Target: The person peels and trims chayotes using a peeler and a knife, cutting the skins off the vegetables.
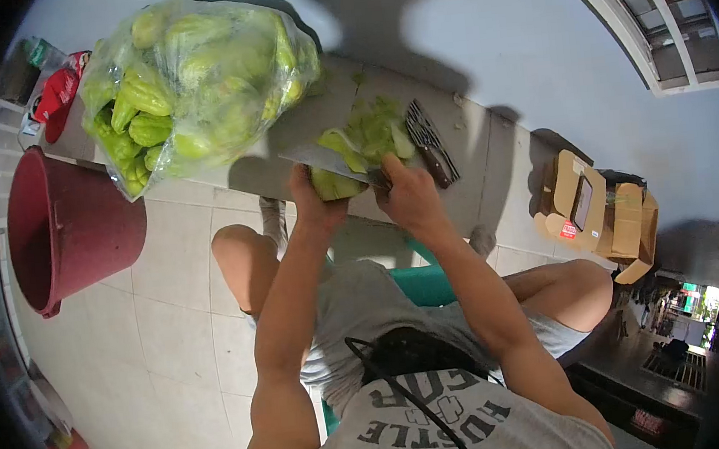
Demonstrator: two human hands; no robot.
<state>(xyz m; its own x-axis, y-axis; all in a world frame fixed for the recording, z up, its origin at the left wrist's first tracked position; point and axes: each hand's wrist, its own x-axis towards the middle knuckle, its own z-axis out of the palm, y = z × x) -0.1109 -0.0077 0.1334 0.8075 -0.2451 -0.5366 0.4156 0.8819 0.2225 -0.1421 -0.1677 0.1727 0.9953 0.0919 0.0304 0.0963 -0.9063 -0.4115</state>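
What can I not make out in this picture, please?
Head view:
- Knife handle: mostly covered by the right hand.
- Left hand: some fingers hidden behind the held vegetable.
- Bucket: bottom hidden by its own wall.
- Red sticker: print too small.

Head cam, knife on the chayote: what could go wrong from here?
Cut: the knife in the right hand has its blade close to the left hand, which grips the chayote; a slip might catch fingers.
Spill: the bulging plastic bag sits near the edge of the table; a nudge might tip it off.
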